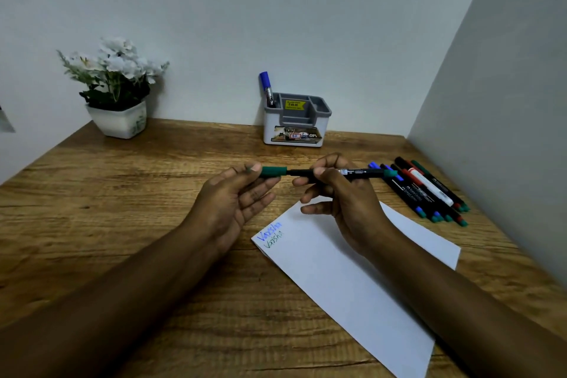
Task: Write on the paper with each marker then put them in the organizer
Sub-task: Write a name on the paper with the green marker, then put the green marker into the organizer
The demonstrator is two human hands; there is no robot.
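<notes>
Hands: 2, both bare, raised above the wooden desk (122, 224) near its middle.
Left hand (236, 202): thumb and forefinger pinch the green cap (274, 171); the other fingers lie loosely spread below it.
Right hand (343, 193): fingers closed around the black barrel of the green marker (362, 173), held level, its far end green.
Cap and barrel: the cap sits at the marker's left end; whether it is fully seated or just off cannot be told.
Paper (352, 270): 1 white sheet, lying at a slant on the desk under the right hand and forearm, its near corner cut off by the frame edge.
Writing: 2 short lines at the sheet's left corner, 1 blue (269, 231) above 1 green (274, 239); the letters are small and hard to read.
Organizer (297, 120): 1, grey and white, standing at the back wall, with several compartments.
Blue marker (266, 87): 1, standing upright in the organizer's left rear compartment.
Loose markers (426, 190): a bundle lying on the desk right of the hands, touching one another, with blue, red and green ends; roughly 6, the exact count unclear because they overlap.
Flower pot (118, 120): 1, white, with white flowers, at the desk's far left.
</notes>
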